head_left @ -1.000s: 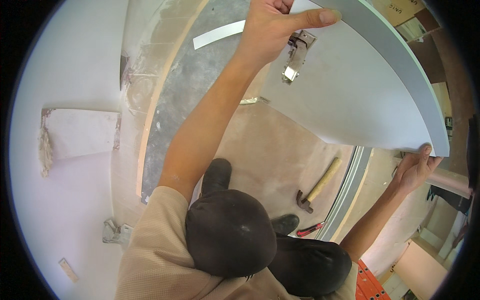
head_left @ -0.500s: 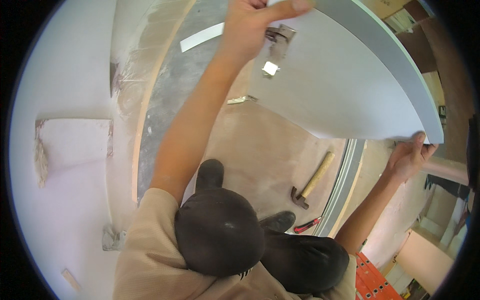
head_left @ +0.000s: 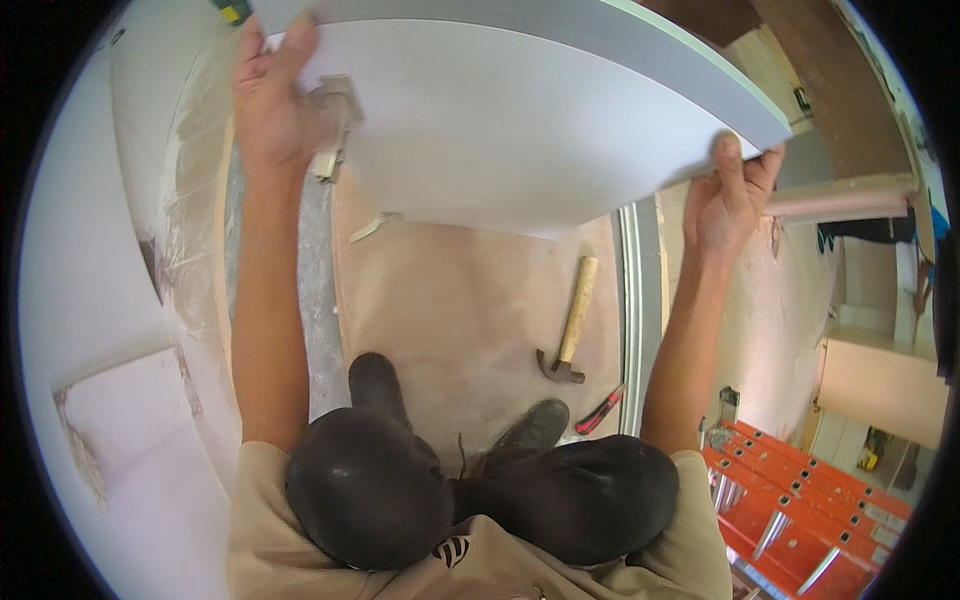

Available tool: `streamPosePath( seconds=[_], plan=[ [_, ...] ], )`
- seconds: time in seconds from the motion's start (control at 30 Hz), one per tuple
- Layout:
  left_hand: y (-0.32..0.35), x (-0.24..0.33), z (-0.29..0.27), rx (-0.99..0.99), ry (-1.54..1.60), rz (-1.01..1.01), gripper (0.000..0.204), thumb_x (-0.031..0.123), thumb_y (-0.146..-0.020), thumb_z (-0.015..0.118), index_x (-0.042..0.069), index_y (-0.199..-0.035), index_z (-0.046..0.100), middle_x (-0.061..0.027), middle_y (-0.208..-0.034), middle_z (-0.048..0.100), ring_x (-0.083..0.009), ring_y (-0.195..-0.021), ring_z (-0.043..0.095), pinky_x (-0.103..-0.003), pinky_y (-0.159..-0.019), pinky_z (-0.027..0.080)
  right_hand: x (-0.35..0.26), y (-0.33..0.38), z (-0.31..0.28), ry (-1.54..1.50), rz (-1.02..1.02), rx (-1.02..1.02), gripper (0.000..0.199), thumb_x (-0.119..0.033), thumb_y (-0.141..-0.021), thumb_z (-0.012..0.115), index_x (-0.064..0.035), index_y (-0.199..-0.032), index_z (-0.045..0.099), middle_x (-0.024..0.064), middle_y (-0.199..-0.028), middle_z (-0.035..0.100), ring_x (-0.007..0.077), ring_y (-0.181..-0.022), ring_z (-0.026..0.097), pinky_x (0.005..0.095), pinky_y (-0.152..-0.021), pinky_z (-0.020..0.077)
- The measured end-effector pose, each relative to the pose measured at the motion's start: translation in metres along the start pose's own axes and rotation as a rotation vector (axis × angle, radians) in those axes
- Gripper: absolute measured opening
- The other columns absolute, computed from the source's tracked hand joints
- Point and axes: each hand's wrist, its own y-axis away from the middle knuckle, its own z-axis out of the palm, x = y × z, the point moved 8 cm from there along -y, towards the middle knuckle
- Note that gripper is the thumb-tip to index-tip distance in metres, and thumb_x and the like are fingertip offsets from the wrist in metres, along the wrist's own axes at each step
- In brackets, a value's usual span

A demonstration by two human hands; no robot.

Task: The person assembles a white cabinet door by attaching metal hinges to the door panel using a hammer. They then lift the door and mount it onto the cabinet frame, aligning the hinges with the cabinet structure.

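A white cabinet door (head_left: 480, 130) with a grey edge spans the upper part of the view, held tilted above the floor. My left hand (head_left: 275, 115) grips its left end, the thumb lying on the white face. At the right corner, my right hand (head_left: 728, 205) is closed around the edge, thumb on top and fingers under it. A metal hinge (head_left: 340, 98), partly blurred, is fixed to the door beside my left hand. Another hinge (head_left: 372, 226) sticks out at the door's lower left edge.
On the brownish board floor lie a claw hammer (head_left: 576, 315) with a wooden handle and a red-and-black utility knife (head_left: 600, 408), near a metal track (head_left: 631, 300). My bent knees (head_left: 370, 490) are close below. An orange ladder (head_left: 800, 500) is at the lower right.
The door has swung to lie more level across the view. My left hand has moved left and down with its end, my right hand up and left; the view has turned too.
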Motion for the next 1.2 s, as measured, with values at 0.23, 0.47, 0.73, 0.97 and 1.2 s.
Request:
streamPosePath(
  seconds=[0.23,0.47,0.73,0.97,1.2],
  plan=[
    [-0.026,-0.016,-0.018,-0.052,-0.075,-0.011,0.029,0.010,-0.100,0.060,0.002,-0.127,0.056,-0.0066,-0.117,0.066,-0.0152,-0.106,0.062,-0.030,-0.097,0.047,-0.018,0.011,0.006,-0.030,0.025,0.141,0.032,0.003,-0.085,0.078,0.0001,-0.111,0.058,0.0087,-0.104,0.070,0.0153,-0.094,0.065,0.0305,-0.089,0.0517],
    [-0.019,-0.031,-0.027,0.015,0.012,-0.226,0.047,0.038,-0.107,0.046,0.003,-0.138,0.051,-0.0128,-0.137,0.059,-0.0296,-0.125,0.057,-0.046,-0.105,0.047,-0.053,0.063,0.008,-0.098,-0.015,0.142,0.035,0.012,-0.082,0.076,0.0037,-0.112,0.060,0.0132,-0.107,0.071,0.0176,-0.100,0.067,0.0315,-0.090,0.0542],
    [-0.038,-0.007,-0.003,-0.311,-0.183,-0.302,0.068,0.052,-0.096,0.063,0.008,-0.145,0.047,-0.0139,-0.148,0.050,-0.0306,-0.137,0.046,-0.052,-0.115,0.036,-0.080,0.104,0.027,-0.153,0.005,0.177,0.040,0.018,-0.074,0.078,0.0040,-0.109,0.062,0.0118,-0.106,0.067,0.0182,-0.099,0.065,0.0327,-0.089,0.0523],
    [0.002,0.124,0.168,-0.641,-0.940,0.377,0.090,0.062,-0.079,0.075,0.009,-0.147,0.047,-0.0194,-0.154,0.043,-0.0378,-0.144,0.039,-0.059,-0.118,0.026,-0.076,0.105,0.018,-0.142,-0.029,0.247,0.032,0.002,-0.077,0.083,0.0007,-0.107,0.070,0.0108,-0.106,0.074,0.0146,-0.089,0.073,0.0270,-0.077,0.0604],
    [0.042,0.090,0.266,-1.376,-1.221,-0.017,0.065,0.034,-0.061,0.088,0.002,-0.114,0.070,-0.0125,-0.117,0.072,-0.0321,-0.109,0.067,-0.041,-0.099,0.049,-0.067,0.112,0.023,-0.356,0.093,0.195,0.036,0.002,-0.080,0.081,0.0020,-0.112,0.063,0.0118,-0.106,0.073,0.0190,-0.100,0.074,0.0303,-0.085,0.0609]
  ],
)
